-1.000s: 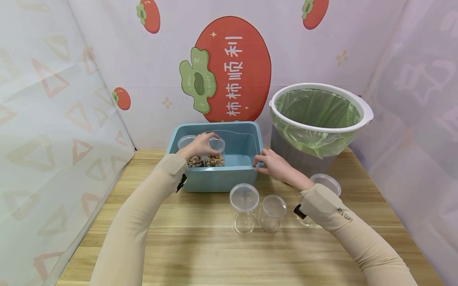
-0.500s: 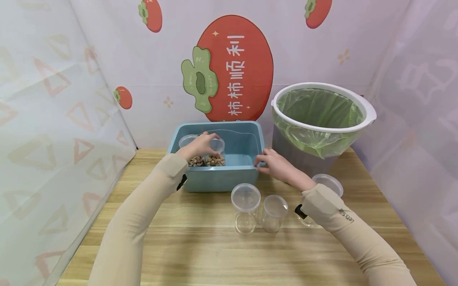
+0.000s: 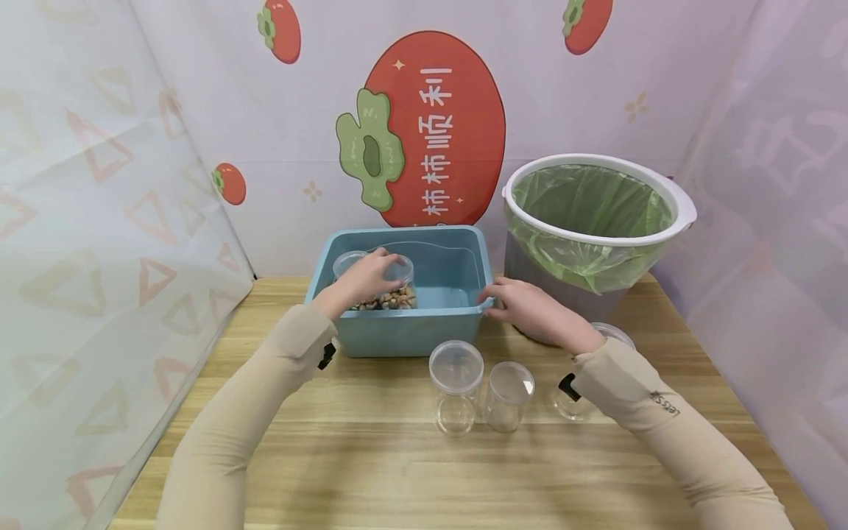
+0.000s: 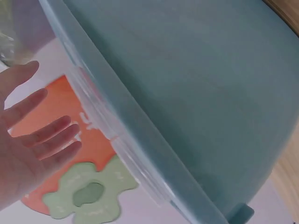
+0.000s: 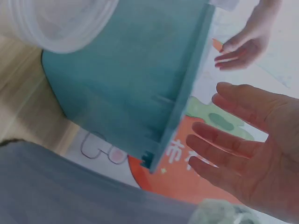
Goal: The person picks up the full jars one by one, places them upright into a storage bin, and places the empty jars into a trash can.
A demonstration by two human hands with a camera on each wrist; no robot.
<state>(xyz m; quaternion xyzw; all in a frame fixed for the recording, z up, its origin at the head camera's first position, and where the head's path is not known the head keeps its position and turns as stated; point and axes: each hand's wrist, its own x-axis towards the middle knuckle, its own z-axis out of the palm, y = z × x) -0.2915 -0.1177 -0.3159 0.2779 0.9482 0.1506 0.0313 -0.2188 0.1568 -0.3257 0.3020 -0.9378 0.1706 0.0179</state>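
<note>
A light blue plastic bin (image 3: 404, 337) stands at the back of the table. In its left part are two clear lidded jars, the right jar (image 3: 400, 271) and the left jar (image 3: 347, 260), with brown nut-like pieces low inside. Over them is my left hand (image 3: 366, 280), covering part of both. The left wrist view shows that hand's fingers (image 4: 44, 133) spread and relaxed, holding nothing. My right hand (image 3: 528, 308) is at the bin's front right corner, fingertips right at the rim. Its fingers (image 5: 222, 140) are loosely extended in the right wrist view, with nothing in them.
Two clear lidded jars, a taller jar (image 3: 456, 372) and a shorter jar (image 3: 509, 386), stand in front of the bin. Another jar (image 3: 573, 403) is partly hidden by the right forearm. A grey trash can (image 3: 596, 239) with a green liner stands at the back right of the wooden table (image 3: 397, 478).
My left hand has drawn slightly left and its wrist has come lower in the head view. My right hand has shifted a little to the right. The jars in the bin stay about in place.
</note>
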